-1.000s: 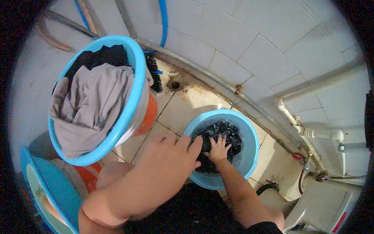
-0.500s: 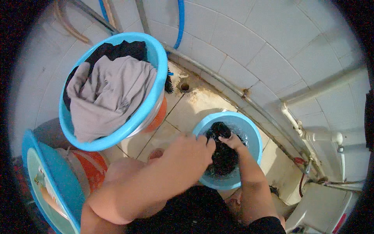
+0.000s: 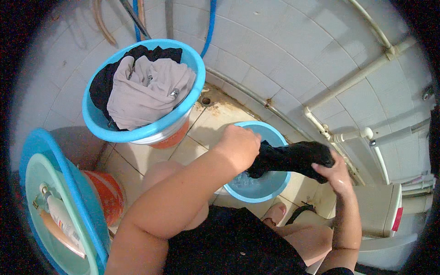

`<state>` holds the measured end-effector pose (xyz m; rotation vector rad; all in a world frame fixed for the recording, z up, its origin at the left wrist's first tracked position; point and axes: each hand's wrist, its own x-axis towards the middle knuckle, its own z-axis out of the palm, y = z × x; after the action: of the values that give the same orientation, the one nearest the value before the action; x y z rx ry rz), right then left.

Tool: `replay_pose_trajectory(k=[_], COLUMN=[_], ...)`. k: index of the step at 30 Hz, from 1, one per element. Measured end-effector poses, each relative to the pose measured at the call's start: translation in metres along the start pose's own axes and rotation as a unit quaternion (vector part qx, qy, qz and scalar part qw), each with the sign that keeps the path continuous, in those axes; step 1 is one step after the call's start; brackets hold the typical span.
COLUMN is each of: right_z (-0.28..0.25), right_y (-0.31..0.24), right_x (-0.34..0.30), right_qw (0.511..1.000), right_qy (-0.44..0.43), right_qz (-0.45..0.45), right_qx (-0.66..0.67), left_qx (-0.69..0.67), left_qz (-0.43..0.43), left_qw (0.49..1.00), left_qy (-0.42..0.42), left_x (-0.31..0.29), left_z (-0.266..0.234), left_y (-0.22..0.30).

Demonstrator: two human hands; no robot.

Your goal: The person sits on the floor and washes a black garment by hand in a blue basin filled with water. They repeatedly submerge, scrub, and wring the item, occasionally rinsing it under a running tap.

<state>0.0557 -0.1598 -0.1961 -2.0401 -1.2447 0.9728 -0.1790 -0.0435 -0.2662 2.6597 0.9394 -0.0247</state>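
Observation:
A wet black garment [image 3: 293,156] is stretched sideways above a small light-blue basin [image 3: 262,194]. Its exact kind cannot be made out. My left hand [image 3: 239,144] is closed around its left end, over the basin's left rim. At the other end, past the right rim, my right hand [image 3: 337,173] grips the bunched cloth with the thumb on the near side. Water shows in the basin below, partly hidden by the cloth and my left hand.
A large blue tub [image 3: 142,134] with grey cloth [image 3: 149,91] and black cloth stands at the far left on a bucket. Nearer, a blue tub and green basin [image 3: 34,167] hold a bottle [image 3: 62,215]. Pipes [image 3: 353,78] and a floor drain [image 3: 206,101] are along the tiled wall.
The black garment has come up out of the basin's water and is now drawn out lengthwise. My right hand has moved right with one end, and my left hand holds the other.

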Motion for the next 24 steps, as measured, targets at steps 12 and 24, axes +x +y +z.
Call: replay_pose_trajectory(k=[12,24], right_z=[0.08,0.27], right_y=[0.132,0.241], right_x=[0.063,0.097], right_qw=[0.936,0.837], right_qy=[-0.095,-0.079], right_qz=[-0.156,-0.128], right_qx=[-0.302,-0.527], left_qx=[0.03,-0.002], left_qz=[-0.026,-0.021], left_qw=[0.998,0.997], left_qy=[-0.045,-0.081], left_x=[0.007,0.006], left_z=[-0.014,-0.02], left_y=[-0.001,-0.012])
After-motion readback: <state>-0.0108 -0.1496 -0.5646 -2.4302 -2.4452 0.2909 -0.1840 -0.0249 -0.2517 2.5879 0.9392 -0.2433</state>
